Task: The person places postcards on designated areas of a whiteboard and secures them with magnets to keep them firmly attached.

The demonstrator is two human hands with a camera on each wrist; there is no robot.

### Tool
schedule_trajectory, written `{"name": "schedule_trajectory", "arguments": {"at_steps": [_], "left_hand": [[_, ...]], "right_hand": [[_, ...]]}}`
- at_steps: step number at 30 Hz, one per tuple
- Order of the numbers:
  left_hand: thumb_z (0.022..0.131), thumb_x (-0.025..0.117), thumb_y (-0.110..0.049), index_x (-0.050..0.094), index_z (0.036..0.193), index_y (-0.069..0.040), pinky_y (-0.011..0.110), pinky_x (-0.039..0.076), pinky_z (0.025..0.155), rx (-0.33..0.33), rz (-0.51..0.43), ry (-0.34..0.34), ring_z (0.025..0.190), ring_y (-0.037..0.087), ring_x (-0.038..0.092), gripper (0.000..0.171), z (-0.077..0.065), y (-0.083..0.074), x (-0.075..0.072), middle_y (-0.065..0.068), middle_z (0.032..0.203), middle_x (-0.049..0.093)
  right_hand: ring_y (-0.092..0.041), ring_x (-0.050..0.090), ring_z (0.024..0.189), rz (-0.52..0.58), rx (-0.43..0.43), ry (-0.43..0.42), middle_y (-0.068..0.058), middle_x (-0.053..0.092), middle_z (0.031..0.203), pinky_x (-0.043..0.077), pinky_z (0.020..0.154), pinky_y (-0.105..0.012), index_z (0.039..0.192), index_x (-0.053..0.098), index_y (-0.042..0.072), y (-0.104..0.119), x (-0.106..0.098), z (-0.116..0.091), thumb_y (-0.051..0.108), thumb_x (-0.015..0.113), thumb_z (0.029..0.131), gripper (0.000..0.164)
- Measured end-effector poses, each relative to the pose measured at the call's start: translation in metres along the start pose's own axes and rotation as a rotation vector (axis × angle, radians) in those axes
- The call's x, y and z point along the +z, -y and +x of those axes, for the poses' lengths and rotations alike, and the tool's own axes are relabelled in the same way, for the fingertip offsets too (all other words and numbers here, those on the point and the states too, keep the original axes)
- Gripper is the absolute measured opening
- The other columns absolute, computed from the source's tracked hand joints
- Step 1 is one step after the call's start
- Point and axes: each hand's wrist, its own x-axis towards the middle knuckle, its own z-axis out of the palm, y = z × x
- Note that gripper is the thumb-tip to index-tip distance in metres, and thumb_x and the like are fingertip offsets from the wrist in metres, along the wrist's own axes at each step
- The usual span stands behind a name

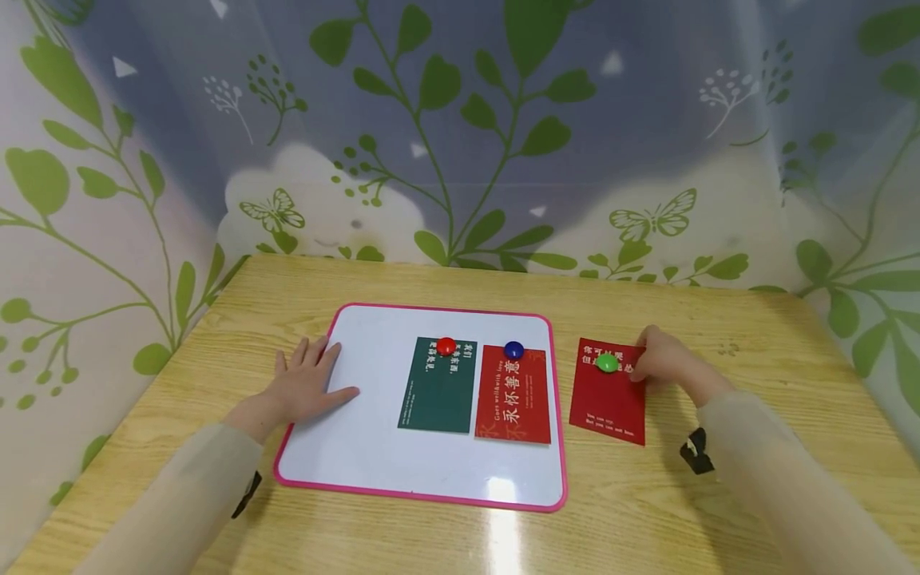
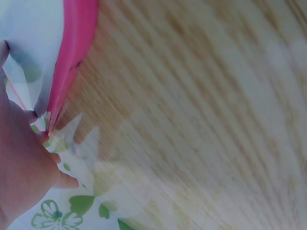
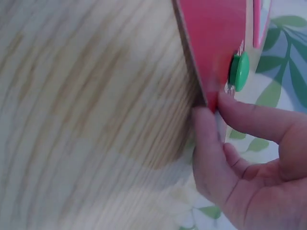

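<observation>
Apparently, the two hands have different duties. The right hand (image 1: 668,363) pinches the dark red card (image 1: 607,407) by its upper right corner, where the fingers can reach the thin edge without covering the middle of the print. This card is just beside the right side of the whiteboard (image 1: 345,455), apart from it; whether it wholly leaves the tabletop (image 1: 402,539), I cannot tell. Its green button (image 1: 607,362) sits near the top edge, rather close to the pinching fingers, perhaps so that card and button can be handled together.

The left hand (image 1: 305,383) grips nothing. Its fingers are spread over the left side of the board, across the pink rim, probably to keep the board from sliding.

On the board, the green card (image 1: 438,391) and the orange-red card (image 1: 512,399) stand side by side. The red button (image 1: 446,346) and the blue button (image 1: 513,350) lie at their top edges; I suppose they are magnets, placed high to leave most words readable.
</observation>
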Motion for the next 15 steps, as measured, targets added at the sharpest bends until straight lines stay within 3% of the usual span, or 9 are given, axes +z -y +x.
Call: {"name": "schedule_trajectory", "arguments": {"at_steps": [5,15], "left_hand": [[0.086,0.054,-0.056,0.026,0.145,0.001,0.072,0.002,0.105,0.0,0.0,-0.003,0.138,0.052,0.007,0.087,0.001,0.0,0.001,0.027,0.151,0.018],[0.085,0.055,-0.056,0.026,0.145,0.001,0.072,0.002,0.105,-0.004,-0.004,-0.004,0.138,0.052,0.007,0.088,-0.001,0.0,0.0,0.028,0.15,0.019]], "right_hand": [[-0.013,0.058,0.062,0.13,0.02,0.031,-0.04,0.036,0.121,0.054,0.059,-0.028,0.123,0.026,-0.017,-0.012,-0.008,-0.001,-0.004,0.06,0.083,0.054],[-0.014,0.06,0.076,0.132,-0.005,0.061,-0.039,0.041,0.119,0.056,0.067,-0.031,0.128,0.025,-0.019,-0.025,-0.03,-0.011,-0.003,0.059,0.084,0.058]]}}
